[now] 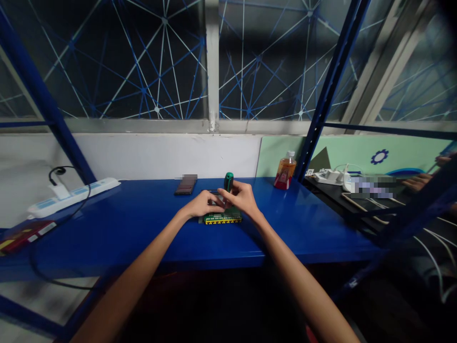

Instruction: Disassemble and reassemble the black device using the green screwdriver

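A green circuit board (223,218) with a row of yellow-edged ports along its near side lies on the blue table. Over it, my right hand (243,196) is closed around a screwdriver with a green and black handle (229,180), held upright. The screwdriver's tip is hidden behind my fingers. My left hand (202,204) reaches in from the left above the board, its thumb and fingertips drawn together close to the screwdriver. What is between those fingertips, if anything, is too small to make out.
A phone (186,185) lies behind my hands, with a drink bottle (285,170) at the back right. On the left are a white power strip (76,197), a red box (26,237) and a black cable. Another person's hand (417,182) shows at the far right beside cables.
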A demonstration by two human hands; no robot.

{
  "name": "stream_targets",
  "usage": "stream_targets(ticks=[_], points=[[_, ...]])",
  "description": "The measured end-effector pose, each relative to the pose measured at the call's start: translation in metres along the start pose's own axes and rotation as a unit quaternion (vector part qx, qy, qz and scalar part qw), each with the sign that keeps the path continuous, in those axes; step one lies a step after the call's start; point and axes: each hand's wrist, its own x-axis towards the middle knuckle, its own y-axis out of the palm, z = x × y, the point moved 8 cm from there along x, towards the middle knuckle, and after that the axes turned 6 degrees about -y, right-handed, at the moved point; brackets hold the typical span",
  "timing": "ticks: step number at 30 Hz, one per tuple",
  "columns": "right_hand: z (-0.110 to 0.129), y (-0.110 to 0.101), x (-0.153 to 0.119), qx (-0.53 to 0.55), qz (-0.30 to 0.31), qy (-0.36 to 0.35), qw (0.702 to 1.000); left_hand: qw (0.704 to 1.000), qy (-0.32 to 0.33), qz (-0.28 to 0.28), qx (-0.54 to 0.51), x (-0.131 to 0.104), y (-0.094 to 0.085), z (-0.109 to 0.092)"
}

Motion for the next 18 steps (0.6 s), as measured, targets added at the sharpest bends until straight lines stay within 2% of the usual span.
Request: stream_targets(ticks=[11, 18], points=[[0.0066, -0.0028, 0.0004, -0.04, -0.003, -0.025, 0.999, 1.0, 0.0, -0.003, -0.009, 0.0013, 0.0, 0.005], [0.0072, -0.001, -0.0001, -0.013, 0.001, -0.022, 1.0, 1.0, -0.002, -0.004, -0.012, 0.0011, -0.0002, 0.0068]])
